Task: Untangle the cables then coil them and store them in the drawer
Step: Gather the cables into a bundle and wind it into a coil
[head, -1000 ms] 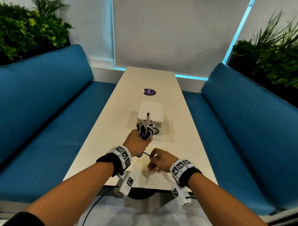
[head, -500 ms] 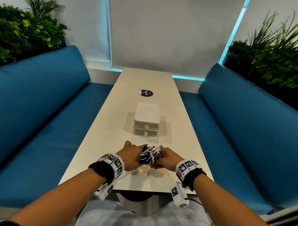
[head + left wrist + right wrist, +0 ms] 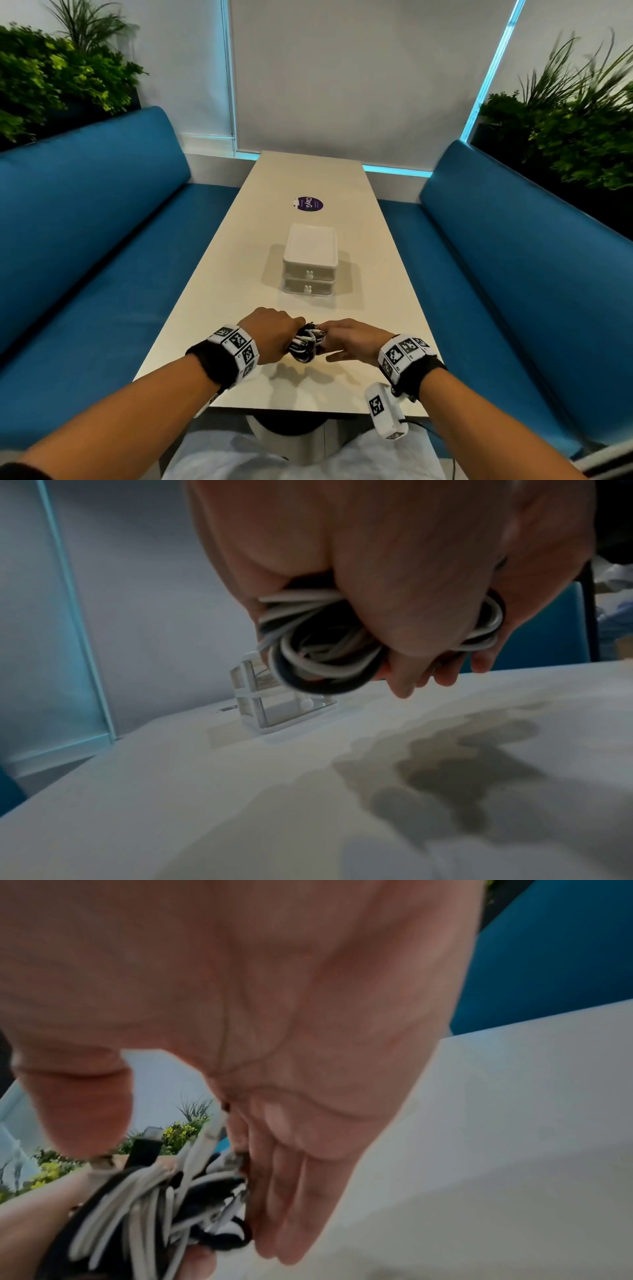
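A coiled bundle of black and white cables [image 3: 303, 346] hangs just above the near end of the table [image 3: 236, 294]. My left hand [image 3: 274, 334] grips the bundle, fingers wrapped round its loops [image 3: 325, 656]. My right hand [image 3: 349, 339] meets it from the right: thumb and fingers lie on either side of the loose plug ends [image 3: 143, 1204] and pinch them. Beyond the hands, a small white two-drawer unit [image 3: 310, 263] stands mid-table with both drawers pushed in; the left wrist view shows it behind the bundle [image 3: 260, 710].
A purple round sticker [image 3: 310, 204] lies on the table past the drawer unit. Blue benches run along the left [image 3: 85, 257] and right [image 3: 513, 274] sides. Plants [image 3: 51, 78] stand behind both benches. The table's near edge is just under my wrists.
My left hand brought the bundle down from in front of the drawer unit to the near end of the table. My right hand moved up from the trailing cable to the bundle's plug ends.
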